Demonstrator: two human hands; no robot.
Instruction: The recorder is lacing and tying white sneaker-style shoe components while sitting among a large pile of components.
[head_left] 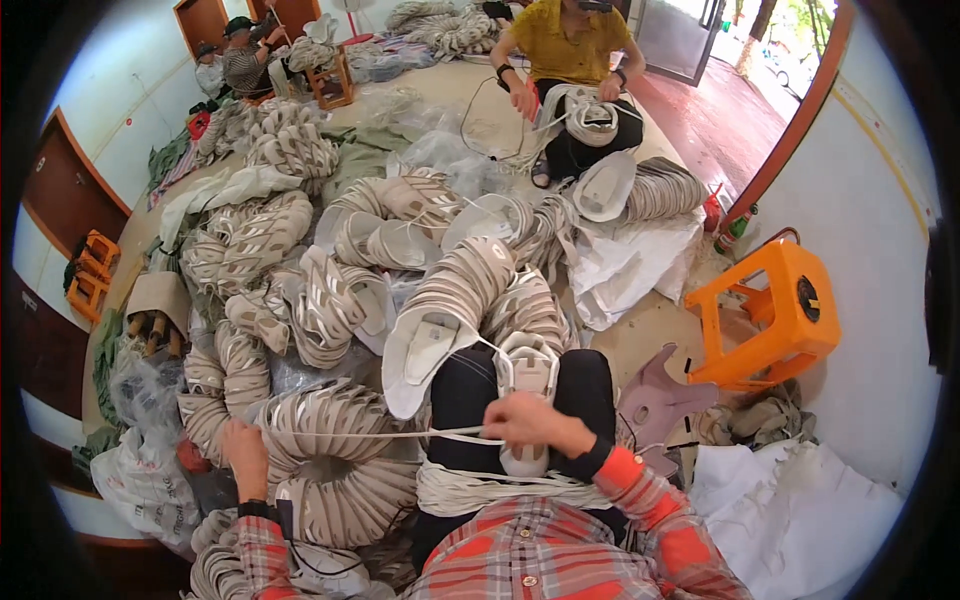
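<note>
A beige and white shoe upper (528, 372) rests between my thighs. A pale shoelace (370, 435) is drawn nearly straight across my lap to the left. Its far left end is pinched in my left hand (245, 455), held out over the stacked uppers. My right hand (535, 420) is closed on the lace over the shoe upper and covers part of it. A bundle of loose white laces (500, 492) lies across my lap below the upper. Leaning by my left knee is a curved stack of nested uppers (455, 290).
Heaps of nested uppers (330, 430) cover the floor to my left and ahead. An orange plastic stool (770, 310) stands at right, near a mauve plastic piece (665, 400) and white sheeting (800, 510). Ahead, a person in a yellow shirt (570, 45) handles laces beside an open doorway.
</note>
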